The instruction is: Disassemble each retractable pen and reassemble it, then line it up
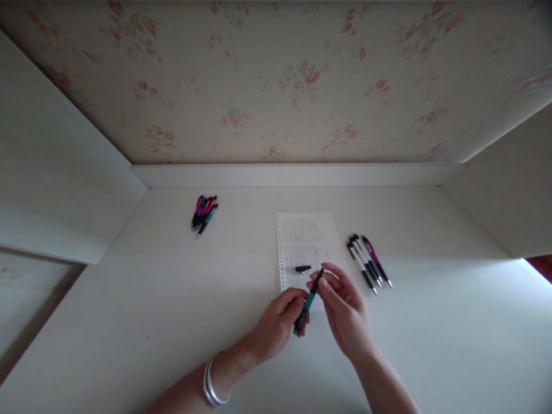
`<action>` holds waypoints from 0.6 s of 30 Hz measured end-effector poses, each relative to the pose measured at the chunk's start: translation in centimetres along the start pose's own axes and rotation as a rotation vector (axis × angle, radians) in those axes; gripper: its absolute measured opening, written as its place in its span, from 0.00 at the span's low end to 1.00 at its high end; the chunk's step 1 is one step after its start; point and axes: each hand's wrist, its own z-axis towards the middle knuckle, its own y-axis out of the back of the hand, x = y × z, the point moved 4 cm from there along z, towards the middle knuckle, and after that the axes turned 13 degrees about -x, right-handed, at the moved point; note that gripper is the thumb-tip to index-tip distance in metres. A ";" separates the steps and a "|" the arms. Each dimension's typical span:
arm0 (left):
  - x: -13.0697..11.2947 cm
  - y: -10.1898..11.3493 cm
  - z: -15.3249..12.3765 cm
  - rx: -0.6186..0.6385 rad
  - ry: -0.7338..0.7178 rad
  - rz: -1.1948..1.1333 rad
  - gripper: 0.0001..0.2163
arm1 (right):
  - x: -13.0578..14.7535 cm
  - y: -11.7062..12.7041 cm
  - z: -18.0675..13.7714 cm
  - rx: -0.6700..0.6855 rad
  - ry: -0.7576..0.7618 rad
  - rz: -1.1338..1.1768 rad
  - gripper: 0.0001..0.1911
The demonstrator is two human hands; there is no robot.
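Over the lower part of the paper, a green and black pen (311,299) slants between my two hands. My left hand (278,322), with silver bangles on the wrist, is closed round the middle and lower part of the pen. The thumb and fingers of my right hand (345,305) pinch its black upper end. A small black piece with a clip, like a pen cap (303,268), lies on the written sheet of paper (302,230) just beyond my hands. Part of the sheet is hidden beneath them.
A bunch of pink, blue and green pens (204,214) lies at the back left of the white desk (172,310). Several white and black pens (364,261) and a purple one (376,260) lie right of the paper. White panels (56,144) border the desk.
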 end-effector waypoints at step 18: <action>-0.2 0.2 0.1 -0.041 0.067 0.027 0.17 | 0.4 -0.6 0.3 0.002 -0.012 0.088 0.17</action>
